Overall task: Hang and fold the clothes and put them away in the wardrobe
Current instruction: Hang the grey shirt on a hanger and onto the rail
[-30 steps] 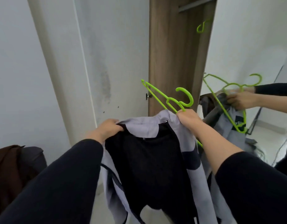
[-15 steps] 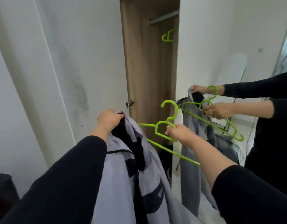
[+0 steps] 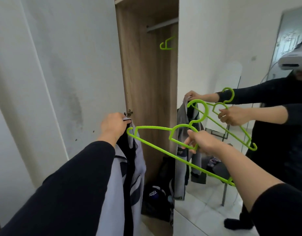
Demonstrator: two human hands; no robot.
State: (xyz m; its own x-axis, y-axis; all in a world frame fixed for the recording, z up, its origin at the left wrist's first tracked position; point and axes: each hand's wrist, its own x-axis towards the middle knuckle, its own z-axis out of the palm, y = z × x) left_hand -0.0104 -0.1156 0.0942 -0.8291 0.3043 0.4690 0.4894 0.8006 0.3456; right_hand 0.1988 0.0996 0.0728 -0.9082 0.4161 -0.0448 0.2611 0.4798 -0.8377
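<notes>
Head view: a grey and black jacket [image 3: 129,169] is being held up by its collar in the left hand [image 3: 112,126], the grip clenched on the fabric, in front of an open wardrobe [image 3: 147,86]. A green hanger [image 3: 157,133] is being grasped at its neck by the right hand [image 3: 201,142], its near tip being brought just beside the collar, while its hook is being pointed up toward the mirrored door [image 3: 215,48], where both hands and the garment are being reflected.

The jacket is not yet being carried by the hanger; neither shoulder appears to be threaded. Inside the wardrobe, a rail [image 3: 162,26] is being shown with a second green hanger [image 3: 167,44] near it, empty as far as can be seen, though whether it is being hung from the rail cannot be told. Dark items [image 3: 157,193] are being left on the wardrobe floor.

The task is judged to be at an early stage: this garment is still to be hung and placed on the rail, and folding is left to be done.
</notes>
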